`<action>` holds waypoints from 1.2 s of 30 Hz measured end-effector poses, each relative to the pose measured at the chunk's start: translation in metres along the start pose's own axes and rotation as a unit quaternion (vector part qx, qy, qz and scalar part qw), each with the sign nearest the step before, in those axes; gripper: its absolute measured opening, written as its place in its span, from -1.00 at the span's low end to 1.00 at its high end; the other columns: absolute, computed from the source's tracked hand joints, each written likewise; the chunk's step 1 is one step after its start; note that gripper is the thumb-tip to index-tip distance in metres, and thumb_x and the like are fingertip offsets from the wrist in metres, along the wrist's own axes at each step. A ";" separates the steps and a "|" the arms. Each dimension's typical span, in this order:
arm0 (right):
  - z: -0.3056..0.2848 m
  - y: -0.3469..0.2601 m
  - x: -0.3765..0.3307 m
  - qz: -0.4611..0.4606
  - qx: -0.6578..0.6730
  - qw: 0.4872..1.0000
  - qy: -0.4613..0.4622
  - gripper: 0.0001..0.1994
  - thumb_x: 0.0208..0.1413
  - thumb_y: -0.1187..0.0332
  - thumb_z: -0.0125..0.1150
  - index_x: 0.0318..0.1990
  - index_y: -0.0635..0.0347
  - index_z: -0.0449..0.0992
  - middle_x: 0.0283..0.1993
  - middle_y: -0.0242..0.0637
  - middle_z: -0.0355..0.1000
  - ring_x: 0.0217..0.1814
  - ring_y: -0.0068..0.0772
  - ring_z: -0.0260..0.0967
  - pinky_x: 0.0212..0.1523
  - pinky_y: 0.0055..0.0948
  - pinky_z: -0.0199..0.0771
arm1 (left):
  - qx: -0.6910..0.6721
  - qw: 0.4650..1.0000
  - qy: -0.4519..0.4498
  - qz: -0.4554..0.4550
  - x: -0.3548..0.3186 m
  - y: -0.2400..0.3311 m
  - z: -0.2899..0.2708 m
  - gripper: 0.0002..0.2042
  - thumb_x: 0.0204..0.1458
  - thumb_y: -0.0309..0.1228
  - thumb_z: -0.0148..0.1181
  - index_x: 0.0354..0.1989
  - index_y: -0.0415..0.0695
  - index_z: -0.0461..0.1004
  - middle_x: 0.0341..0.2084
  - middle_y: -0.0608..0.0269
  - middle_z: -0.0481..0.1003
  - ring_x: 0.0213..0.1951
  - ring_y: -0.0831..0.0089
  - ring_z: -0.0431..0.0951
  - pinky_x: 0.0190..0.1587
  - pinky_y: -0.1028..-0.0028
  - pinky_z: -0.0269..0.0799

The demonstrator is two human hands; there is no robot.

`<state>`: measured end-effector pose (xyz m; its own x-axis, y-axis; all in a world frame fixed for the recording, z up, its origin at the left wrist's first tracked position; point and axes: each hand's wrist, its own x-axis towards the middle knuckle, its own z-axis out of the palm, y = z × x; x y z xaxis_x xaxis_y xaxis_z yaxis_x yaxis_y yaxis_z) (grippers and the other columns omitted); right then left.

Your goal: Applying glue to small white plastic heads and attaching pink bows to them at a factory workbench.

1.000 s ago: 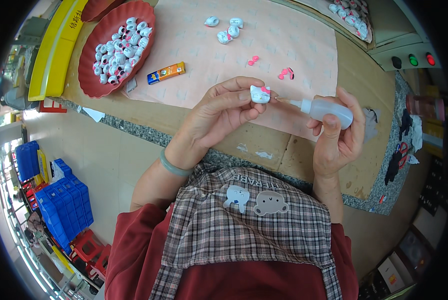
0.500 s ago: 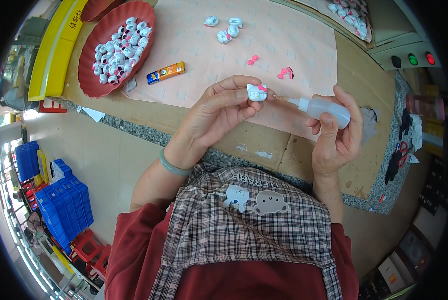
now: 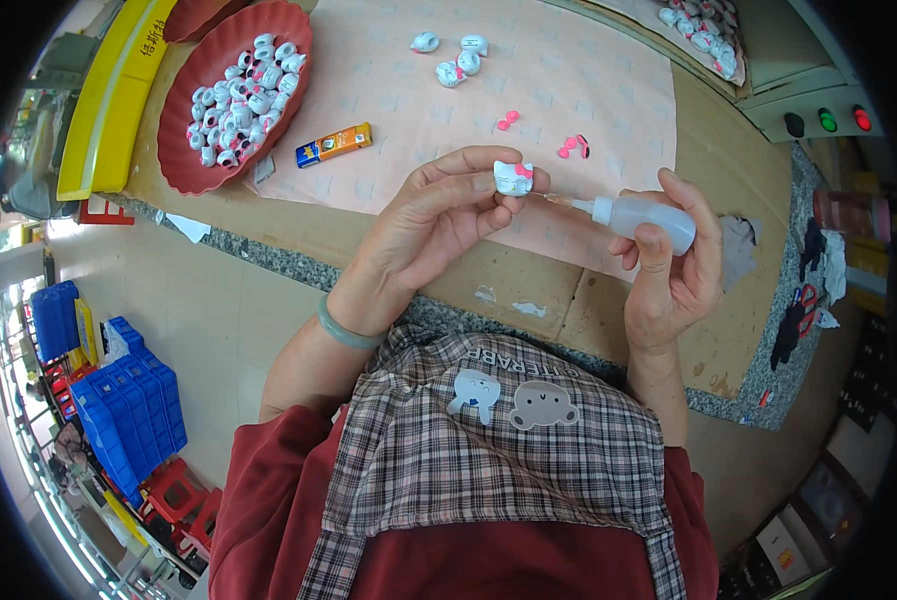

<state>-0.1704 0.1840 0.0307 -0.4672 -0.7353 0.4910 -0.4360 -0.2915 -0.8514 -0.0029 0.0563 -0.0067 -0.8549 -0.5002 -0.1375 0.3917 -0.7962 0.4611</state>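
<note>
Between the fingertips of my left hand (image 3: 444, 207) is a small white cat-shaped figurine head (image 3: 514, 178) with a pink bow. My right hand (image 3: 675, 265) grips a translucent squeeze bottle (image 3: 649, 224), tilted on its side. Its thin nozzle points left and ends close to the head's right side; whether it touches I cannot tell. Beyond my hands, small pink bows (image 3: 509, 121) and more pink pieces with a dark part (image 3: 574, 147) lie on the pale paper sheet (image 3: 389, 60). Several white heads (image 3: 459, 66) rest farther back.
At the back left stands a red scalloped bowl (image 3: 182, 150) full of white heads, beside a yellow bin (image 3: 104, 110). A blue-and-orange box (image 3: 334, 145) lies near the bowl. Green and red buttons (image 3: 844, 119) sit at the right, above scissors (image 3: 807, 308) by the table edge. Blue crates (image 3: 129, 410) stand at left.
The head has tilted slightly in my left fingers and moved a little to the left. My right hand and the bottle have shifted slightly left too.
</note>
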 end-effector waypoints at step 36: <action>-0.003 0.031 0.022 0.300 0.169 0.938 0.026 -0.82 0.01 0.53 0.17 -0.21 0.22 0.36 -0.44 -0.37 0.35 -0.49 -0.63 0.27 -0.46 -0.62 0.30 | -0.015 1.000 0.026 -0.007 -0.011 0.009 -0.001 -0.71 0.06 -0.60 -0.04 -0.03 -0.39 0.35 -0.12 -0.27 0.40 -0.28 0.46 0.50 -0.16 0.58 0.48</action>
<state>-0.1967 0.1609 0.0159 -0.5913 -0.8009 -0.0949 0.1822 -0.0180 -0.9831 0.0100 0.0543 -0.0025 -0.8417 -0.5052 -0.1903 0.3903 -0.8130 0.4320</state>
